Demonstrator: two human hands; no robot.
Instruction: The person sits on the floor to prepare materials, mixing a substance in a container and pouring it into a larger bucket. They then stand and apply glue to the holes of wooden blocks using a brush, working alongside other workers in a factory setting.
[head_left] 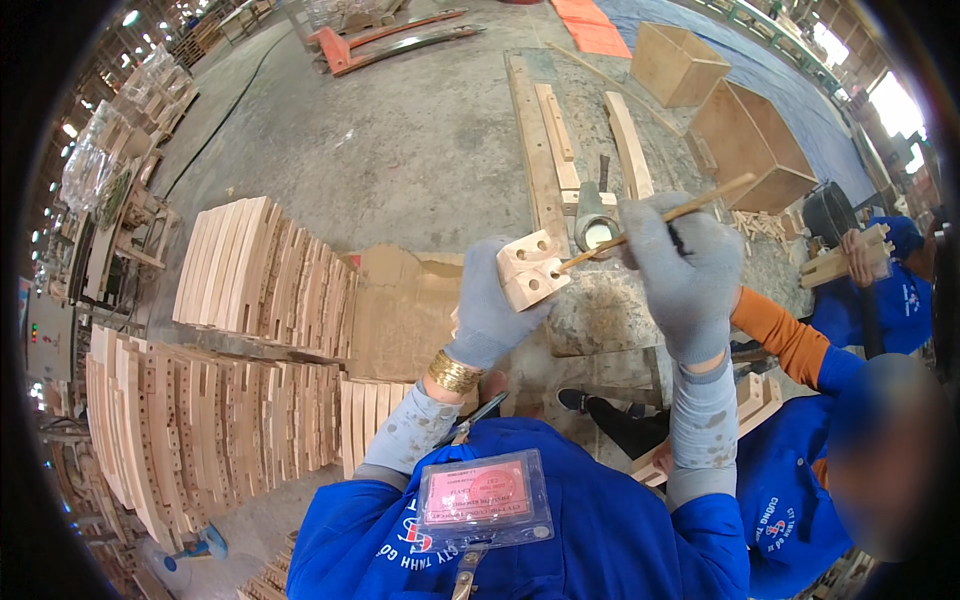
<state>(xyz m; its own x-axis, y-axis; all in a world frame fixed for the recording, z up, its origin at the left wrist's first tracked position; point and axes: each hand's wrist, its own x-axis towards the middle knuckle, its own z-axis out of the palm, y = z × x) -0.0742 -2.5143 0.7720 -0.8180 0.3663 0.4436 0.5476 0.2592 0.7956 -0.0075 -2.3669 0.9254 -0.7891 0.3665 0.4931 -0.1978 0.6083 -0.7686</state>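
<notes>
My left hand point(486, 318), in a grey glove, is closed round a pale wooden piece point(522, 262) and holds its end face up, with several drilled holes showing. Between the fingers of my gloved right hand point(688, 280) is a thin wooden stick point(718, 194). The stick's lower tip is at one of the holes on the right of that face. Just beyond my hands, a grey container point(590, 200) with white liquid in it stands on the worn workbench point(600, 325).
Wooden bars point(627, 145) lie along the bench's far part, near plywood boxes point(750, 140). Stacked wooden parts point(215, 420) fill the left side. A co-worker's orange sleeve point(780, 335) is close by my right forearm. A red pallet jack point(340, 50) stands far off.
</notes>
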